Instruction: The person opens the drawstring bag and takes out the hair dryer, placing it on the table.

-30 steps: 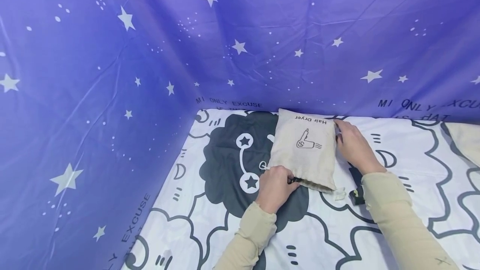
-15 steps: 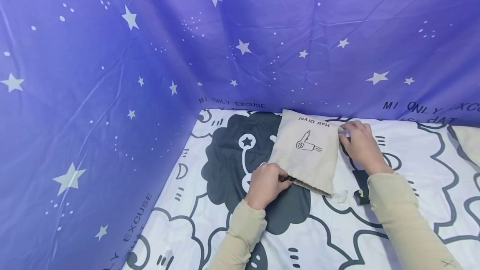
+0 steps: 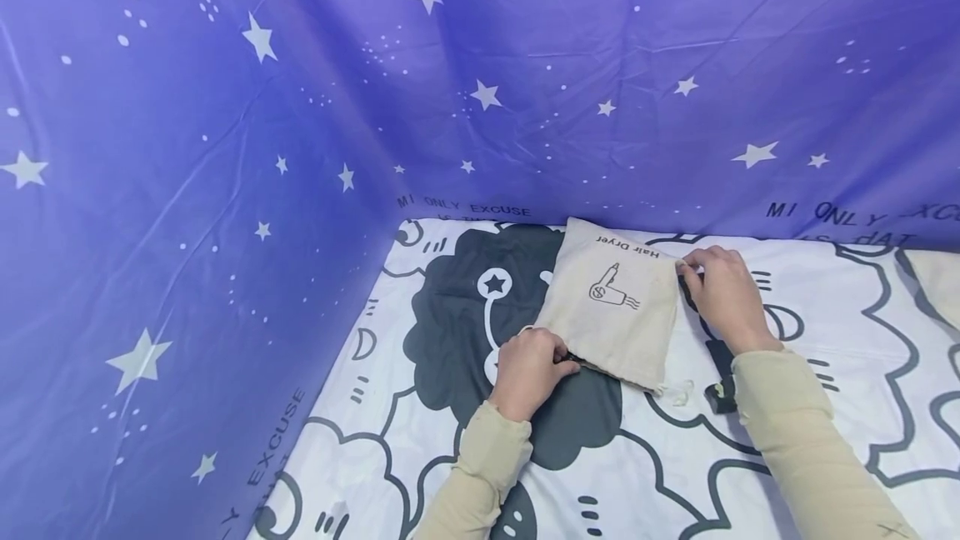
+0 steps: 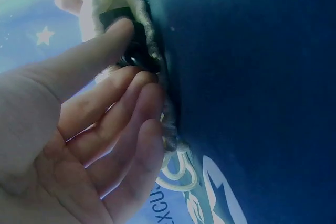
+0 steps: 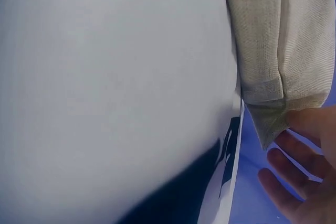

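"Two hands on one bag (image 3: pixel 611 327) in the head view?"

"Yes, flat on the printed sheet (image 3: pixel 645 482): left hand (image 3: pixel 528 373) by its mouth, right hand (image 3: pixel 723 297) at the far side."

"Left wrist view?"

"Thumb and finger pinch a black object (image 4: pixel 138 46) within the mouth; how much lies deeper, I can't tell. Midway, I'd judge: the mouth isn't closed, the cord (image 4: pixel 178 188) hangs loose."

"Right wrist view?"

"Thumb and forefinger pinch the bag's corner (image 5: pixel 266 127), other fingers apart."
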`<state>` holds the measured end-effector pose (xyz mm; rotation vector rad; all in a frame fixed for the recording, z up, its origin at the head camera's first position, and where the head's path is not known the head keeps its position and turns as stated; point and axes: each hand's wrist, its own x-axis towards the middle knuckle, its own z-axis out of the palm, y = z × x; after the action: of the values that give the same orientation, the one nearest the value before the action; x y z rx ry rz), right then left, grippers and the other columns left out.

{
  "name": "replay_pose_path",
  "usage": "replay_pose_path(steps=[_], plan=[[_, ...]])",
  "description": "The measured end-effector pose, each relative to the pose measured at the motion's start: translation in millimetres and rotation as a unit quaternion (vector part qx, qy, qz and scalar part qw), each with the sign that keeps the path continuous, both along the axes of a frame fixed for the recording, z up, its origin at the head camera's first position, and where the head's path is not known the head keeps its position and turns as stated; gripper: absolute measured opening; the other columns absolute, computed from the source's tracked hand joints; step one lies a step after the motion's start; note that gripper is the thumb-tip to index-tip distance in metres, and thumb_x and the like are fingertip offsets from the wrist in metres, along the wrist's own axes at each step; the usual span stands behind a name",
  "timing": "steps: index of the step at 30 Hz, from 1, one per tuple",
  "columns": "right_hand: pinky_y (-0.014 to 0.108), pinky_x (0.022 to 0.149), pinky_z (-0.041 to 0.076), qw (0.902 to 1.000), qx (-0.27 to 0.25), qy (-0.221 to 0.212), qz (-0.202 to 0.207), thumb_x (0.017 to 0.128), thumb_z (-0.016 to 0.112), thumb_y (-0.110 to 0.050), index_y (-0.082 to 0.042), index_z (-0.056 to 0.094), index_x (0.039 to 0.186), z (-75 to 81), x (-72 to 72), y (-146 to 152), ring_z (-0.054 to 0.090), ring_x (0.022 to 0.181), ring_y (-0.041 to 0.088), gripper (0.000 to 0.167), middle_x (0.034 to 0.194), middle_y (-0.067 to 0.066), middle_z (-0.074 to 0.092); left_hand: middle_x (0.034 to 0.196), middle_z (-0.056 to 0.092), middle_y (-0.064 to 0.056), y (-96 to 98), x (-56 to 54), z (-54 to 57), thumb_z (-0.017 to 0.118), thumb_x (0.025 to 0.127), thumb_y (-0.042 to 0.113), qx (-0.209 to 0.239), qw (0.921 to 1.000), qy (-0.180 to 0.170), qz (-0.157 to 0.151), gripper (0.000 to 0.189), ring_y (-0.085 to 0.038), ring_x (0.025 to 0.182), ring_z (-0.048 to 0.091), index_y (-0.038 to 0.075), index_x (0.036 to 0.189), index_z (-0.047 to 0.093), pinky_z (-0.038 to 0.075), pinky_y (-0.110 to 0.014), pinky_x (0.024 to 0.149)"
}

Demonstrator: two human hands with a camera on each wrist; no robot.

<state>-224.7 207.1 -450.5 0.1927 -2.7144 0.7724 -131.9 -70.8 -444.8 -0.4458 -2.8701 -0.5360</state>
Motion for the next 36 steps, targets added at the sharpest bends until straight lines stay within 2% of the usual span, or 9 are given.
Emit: replay_pose_path(steps=[9, 16, 24, 28, 31, 36], plan=[[0.064, 0.088, 0.041, 0.9996, -0.007, -0.008, -0.025, 0.097, 0.056, -0.007, 0.006, 0.065, 0.104, 8.7, 5.1, 4.1, 0.053, 0.104, 0.048, 0.017, 0.108, 0.029, 0.064, 0.065, 0.066, 0.013, -3.1, -0.1, 2.6, 0.088, 0.071, 0.032, -0.018, 0.9998, 0.006, 0.000, 0.015, -0.009, 0.063, 0.063, 0.027, 0.067, 0.075, 0.045, -0.025, 0.052], [0.065, 0.084, 0.041, 0.9992, -0.008, -0.021, -0.032, 0.098, 0.055, -0.008, 0.005, 0.065, 0.105, 10.9, 7.1, 8.3, 0.053, 0.104, 0.047, 0.018, 0.108, 0.029, 0.065, 0.066, 0.068, 0.015, -11.3, 1.7, 4.7, 0.088, 0.070, 0.033, -0.012, 0.9999, 0.007, -0.003, 0.014, -0.008, 0.062, 0.064, 0.027, 0.067, 0.076, 0.046, -0.023, 0.051], [0.065, 0.078, 0.042, 0.9988, -0.003, -0.026, -0.042, 0.098, 0.053, -0.008, 0.005, 0.064, 0.106, 11.6, 9.6, 18.1, 0.055, 0.102, 0.048, 0.019, 0.103, 0.028, 0.066, 0.079, 0.075, 0.010, -32.2, 1.9, 6.3, 0.087, 0.072, 0.031, -0.005, 0.9999, -0.016, -0.001, 0.013, -0.013, 0.072, 0.069, 0.024, 0.081, 0.081, 0.053, -0.029, 0.058], [0.065, 0.082, 0.041, 0.9990, -0.005, -0.025, -0.037, 0.097, 0.052, -0.007, 0.006, 0.064, 0.106, 10.8, 9.9, 20.7, 0.053, 0.103, 0.048, 0.020, 0.104, 0.029, 0.065, 0.079, 0.074, 0.010, -38.3, 1.4, 5.2, 0.087, 0.073, 0.031, 0.002, 0.9993, -0.037, 0.006, 0.013, -0.016, 0.073, 0.070, 0.024, 0.083, 0.081, 0.053, -0.032, 0.058], [0.064, 0.090, 0.039, 0.9994, -0.013, -0.023, -0.025, 0.098, 0.050, -0.007, 0.007, 0.064, 0.109, 10.1, 9.2, 20.5, 0.051, 0.107, 0.049, 0.023, 0.109, 0.031, 0.063, 0.084, 0.074, 0.008, -37.4, 2.5, 4.7, 0.086, 0.075, 0.029, 0.009, 0.9989, -0.045, 0.002, 0.015, -0.016, 0.077, 0.070, 0.022, 0.087, 0.081, 0.054, -0.033, 0.063], [0.064, 0.103, 0.031, 0.9990, -0.030, -0.032, 0.004, 0.104, 0.043, -0.018, 0.009, 0.061, 0.119, 9.9, 6.6, 15.7, 0.043, 0.120, 0.052, 0.037, 0.125, 0.034, 0.056, 0.091, 0.072, 0.003, -28.9, 4.6, 5.0, 0.086, 0.074, 0.031, -0.009, 0.9996, -0.023, -0.014, 0.023, -0.017, 0.084, 0.065, 0.018, 0.092, 0.079, 0.053, -0.030, 0.069]])
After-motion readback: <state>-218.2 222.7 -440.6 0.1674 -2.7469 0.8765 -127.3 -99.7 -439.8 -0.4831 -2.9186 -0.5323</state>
